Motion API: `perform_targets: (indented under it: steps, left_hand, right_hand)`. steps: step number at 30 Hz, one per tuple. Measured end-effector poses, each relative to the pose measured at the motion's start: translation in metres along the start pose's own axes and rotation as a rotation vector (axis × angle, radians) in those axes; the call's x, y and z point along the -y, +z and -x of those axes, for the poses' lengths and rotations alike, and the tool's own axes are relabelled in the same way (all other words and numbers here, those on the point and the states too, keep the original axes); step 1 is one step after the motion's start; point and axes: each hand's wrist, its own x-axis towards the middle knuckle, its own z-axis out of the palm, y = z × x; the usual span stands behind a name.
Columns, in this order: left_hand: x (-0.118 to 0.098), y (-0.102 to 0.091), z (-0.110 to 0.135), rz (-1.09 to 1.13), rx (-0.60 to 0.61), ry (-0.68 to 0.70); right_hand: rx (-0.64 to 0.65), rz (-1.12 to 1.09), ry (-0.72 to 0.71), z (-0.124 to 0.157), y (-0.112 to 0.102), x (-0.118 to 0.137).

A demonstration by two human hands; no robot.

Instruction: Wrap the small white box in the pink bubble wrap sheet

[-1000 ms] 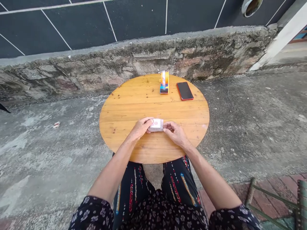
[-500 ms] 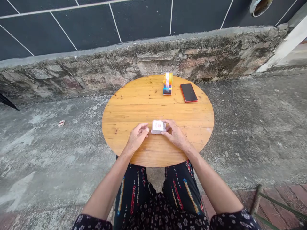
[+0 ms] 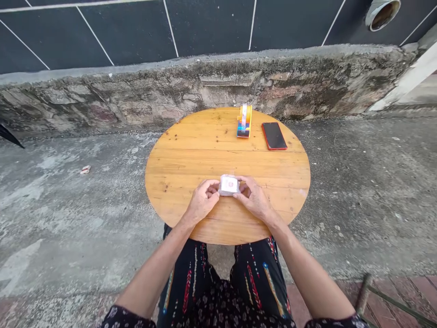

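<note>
A small packet in clear plastic wrap, with a white label and a red mark on top, is between my hands over the near part of the round wooden table. My left hand has its curled fingers and thumb at the packet's left edge. On the other side, my right hand pinches the right edge, thumb at the near corner and index finger along the far one. Further back stands a yellow and blue tape dispenser, beside a phone with a red rim.
Beyond the table runs a rough stone wall base below dark tiles. A pipe opening juts out at the upper right. A small crumpled scrap lies on the concrete floor at left. A metal rail stands at lower right.
My left hand has moved right and closed onto the packet's left edge; before, a gap separated them. My right hand keeps its grip. The whole view has shifted slightly.
</note>
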Motion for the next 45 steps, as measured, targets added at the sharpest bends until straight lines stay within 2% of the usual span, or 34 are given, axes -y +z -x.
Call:
perform_targets:
  steps: [4,8,12,17,23,27,29,33,36,39,45]
  left_hand:
    - [-0.003,-0.002,-0.006,0.059,0.004,-0.006]
    - [-0.004,0.005,-0.014,0.106,0.034,0.023]
    - [-0.008,0.009,-0.014,0.055,0.028,0.073]
    - [-0.01,0.007,-0.014,0.01,0.076,0.056]
    - [-0.008,0.008,-0.012,-0.072,0.034,0.111]
    - [-0.009,0.008,-0.011,-0.082,0.043,0.134]
    - [-0.01,0.008,-0.011,-0.085,0.04,0.122]
    - [-0.011,0.009,-0.011,-0.084,0.034,0.122]
    - [-0.01,0.01,-0.011,-0.092,0.028,0.134]
    - [-0.009,0.01,-0.012,-0.088,0.022,0.163]
    - [-0.008,0.01,-0.011,-0.072,0.026,0.177]
  right_hand:
    - [0.001,-0.004,-0.003,0.002,0.001,-0.001]
    - [0.007,0.024,-0.013,0.003,0.001,-0.002]
    - [0.027,0.056,-0.011,0.006,-0.001,-0.002]
    - [0.064,0.097,0.006,0.007,-0.003,-0.001]
    - [0.082,0.077,0.016,0.007,-0.004,0.003]
    - [0.154,0.03,0.039,0.006,-0.015,0.008]
    - [0.169,-0.03,0.094,0.0,-0.024,0.009]
    - [0.078,-0.156,0.307,-0.026,-0.037,0.003]
    - [0.139,-0.18,0.437,-0.05,-0.034,-0.005]
    - [0.209,-0.2,0.504,-0.066,-0.025,-0.01]
    - [0.312,-0.359,0.624,-0.075,-0.016,-0.005]
